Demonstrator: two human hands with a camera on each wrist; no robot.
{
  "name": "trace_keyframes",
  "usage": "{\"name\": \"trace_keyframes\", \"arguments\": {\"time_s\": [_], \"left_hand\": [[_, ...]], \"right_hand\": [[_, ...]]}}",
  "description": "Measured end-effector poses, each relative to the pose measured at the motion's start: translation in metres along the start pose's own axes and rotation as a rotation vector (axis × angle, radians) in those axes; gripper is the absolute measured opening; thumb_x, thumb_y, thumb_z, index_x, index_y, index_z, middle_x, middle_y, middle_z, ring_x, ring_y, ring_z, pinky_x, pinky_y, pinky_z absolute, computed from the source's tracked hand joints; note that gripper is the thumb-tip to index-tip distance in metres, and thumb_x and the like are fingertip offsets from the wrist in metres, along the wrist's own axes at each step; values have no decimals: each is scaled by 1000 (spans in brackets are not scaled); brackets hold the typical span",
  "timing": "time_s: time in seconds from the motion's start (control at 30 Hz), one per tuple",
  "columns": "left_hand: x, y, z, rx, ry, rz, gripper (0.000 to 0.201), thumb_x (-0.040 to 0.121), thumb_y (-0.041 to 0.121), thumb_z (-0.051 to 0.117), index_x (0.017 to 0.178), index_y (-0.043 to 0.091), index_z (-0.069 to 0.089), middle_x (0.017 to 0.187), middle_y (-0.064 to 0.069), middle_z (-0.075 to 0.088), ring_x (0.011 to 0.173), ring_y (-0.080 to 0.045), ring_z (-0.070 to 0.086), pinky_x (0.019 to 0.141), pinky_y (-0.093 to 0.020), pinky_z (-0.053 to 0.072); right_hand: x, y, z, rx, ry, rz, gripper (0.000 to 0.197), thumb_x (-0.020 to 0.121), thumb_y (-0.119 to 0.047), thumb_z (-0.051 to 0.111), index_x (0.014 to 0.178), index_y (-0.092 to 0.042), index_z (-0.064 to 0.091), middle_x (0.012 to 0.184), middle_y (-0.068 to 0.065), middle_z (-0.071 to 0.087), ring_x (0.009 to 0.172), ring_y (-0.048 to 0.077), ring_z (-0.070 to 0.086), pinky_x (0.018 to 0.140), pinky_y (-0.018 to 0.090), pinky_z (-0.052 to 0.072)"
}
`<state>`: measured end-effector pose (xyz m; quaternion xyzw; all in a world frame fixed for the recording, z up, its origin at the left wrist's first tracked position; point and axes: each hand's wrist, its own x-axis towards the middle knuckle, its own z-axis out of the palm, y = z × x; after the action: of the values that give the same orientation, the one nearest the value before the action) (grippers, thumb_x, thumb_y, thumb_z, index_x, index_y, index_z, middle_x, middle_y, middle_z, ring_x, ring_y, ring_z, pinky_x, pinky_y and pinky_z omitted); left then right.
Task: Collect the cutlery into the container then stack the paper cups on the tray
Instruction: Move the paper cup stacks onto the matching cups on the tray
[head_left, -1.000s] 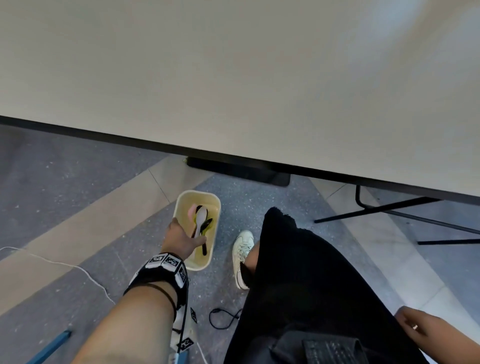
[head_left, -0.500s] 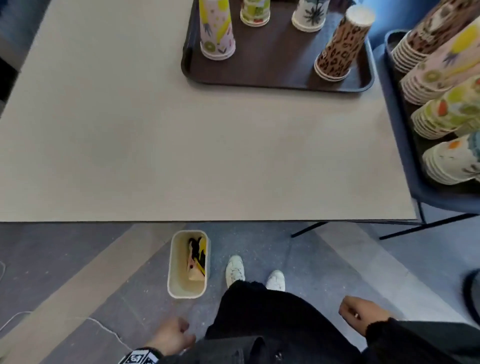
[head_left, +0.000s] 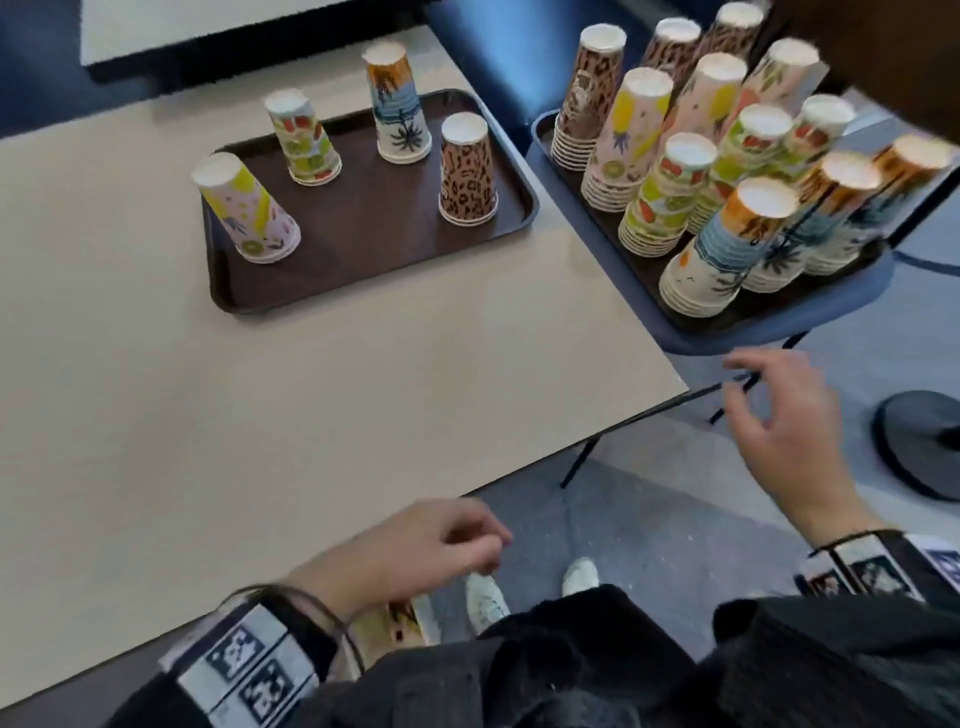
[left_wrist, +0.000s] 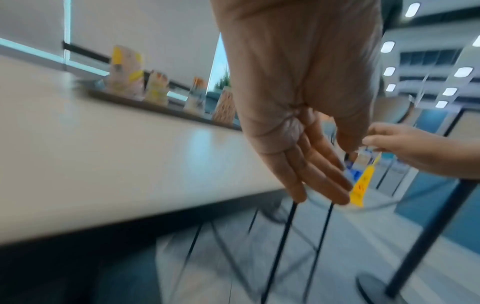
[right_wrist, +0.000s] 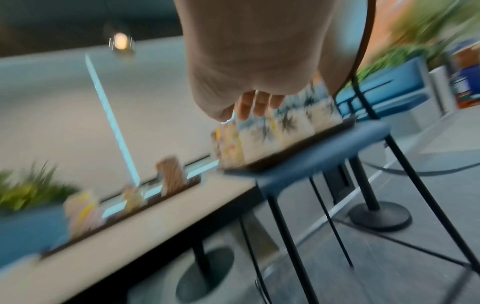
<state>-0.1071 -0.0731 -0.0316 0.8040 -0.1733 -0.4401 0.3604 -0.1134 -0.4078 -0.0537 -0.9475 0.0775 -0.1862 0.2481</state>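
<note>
A brown tray (head_left: 374, 234) lies on the beige table (head_left: 260, 415). Four upturned paper cup stacks stand on it: yellow-pink (head_left: 244, 208), fruit print (head_left: 304, 137), palm print (head_left: 397, 104) and leopard (head_left: 467, 171). My left hand (head_left: 483, 540) hovers at the table's near edge, loosely curled and empty; the left wrist view shows its fingers (left_wrist: 324, 185) relaxed. My right hand (head_left: 748, 384) is raised with spread fingers, empty, just short of a second tray (head_left: 649, 291) crowded with several cup stacks (head_left: 727, 244). A corner of the cream cutlery container (head_left: 400, 621) shows on the floor under my left wrist.
The second tray sits on a blue chair (head_left: 727, 338) right of the table corner. A black round stand base (head_left: 919, 447) is on the floor at the far right. My white shoes (head_left: 485, 597) stand by the container. Both wrist views are blurred.
My left hand let go of the container on the floor and rose to the table edge. My right hand lifted toward the chair's tray. The view swung up from floor to table.
</note>
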Motion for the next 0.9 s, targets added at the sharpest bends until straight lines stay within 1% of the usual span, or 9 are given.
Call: {"name": "trace_keyframes", "arguments": {"time_s": [0.1,0.17,0.23,0.33,0.43,0.57,0.63,0.73,0.9], "left_hand": [[51,54,-42,-53,251,161,15,93,17,55,104,22,64,91,4,73,90,-7,68,80,-19,50],[83,80,-56,-79,355,273,21,90,10,59,109,17,63,102,-1,69,101,-13,65,86,-21,50],[110,115,-68,-91,414,362,29,87,11,64,115,15,60,116,1,62,112,-11,57,90,-20,48],[150,152,-69,-122,521,437,41,84,17,69,122,12,56,121,-1,59,109,-4,52,85,-3,40],[189,178,-59,-217,635,458,49,81,19,73,124,10,54,120,-4,61,105,-5,55,81,0,39],[238,206,-35,-251,606,415,84,72,26,81,140,12,35,133,-6,50,123,-14,47,102,-21,38],[267,225,-23,-281,613,395,92,68,24,84,141,9,30,132,-5,49,122,-13,46,99,-13,34],[282,218,-14,-277,629,413,79,66,17,85,130,6,40,119,-1,51,111,-8,46,82,5,32],[296,200,-5,-269,632,355,75,63,18,87,125,8,44,121,-1,55,110,-5,47,82,0,35]], "right_hand": [[45,8,-13,115,213,57,32,89,-17,52,117,-1,53,113,6,55,115,33,47,101,20,30],[74,18,-19,181,300,107,37,88,-21,53,123,-8,47,115,-1,43,121,30,44,103,19,29],[102,32,-22,230,379,170,42,86,-26,55,124,-12,40,119,4,37,122,27,42,106,20,31],[133,53,-24,300,436,241,63,83,-33,60,130,1,35,123,8,34,121,16,38,107,13,28],[150,74,-19,398,333,284,80,79,-37,67,137,-1,26,138,13,31,130,15,33,113,18,24],[162,94,-5,462,205,269,90,74,-42,72,141,-6,24,144,13,33,137,21,33,114,43,30],[175,108,-2,504,143,285,92,73,-41,73,143,-11,21,147,10,31,139,20,31,115,44,29],[169,105,11,530,107,295,88,73,-32,74,141,-13,22,144,9,35,136,19,33,115,43,29],[172,116,25,532,55,322,81,71,-17,77,134,-3,30,136,14,43,128,22,41,110,35,34]]}}
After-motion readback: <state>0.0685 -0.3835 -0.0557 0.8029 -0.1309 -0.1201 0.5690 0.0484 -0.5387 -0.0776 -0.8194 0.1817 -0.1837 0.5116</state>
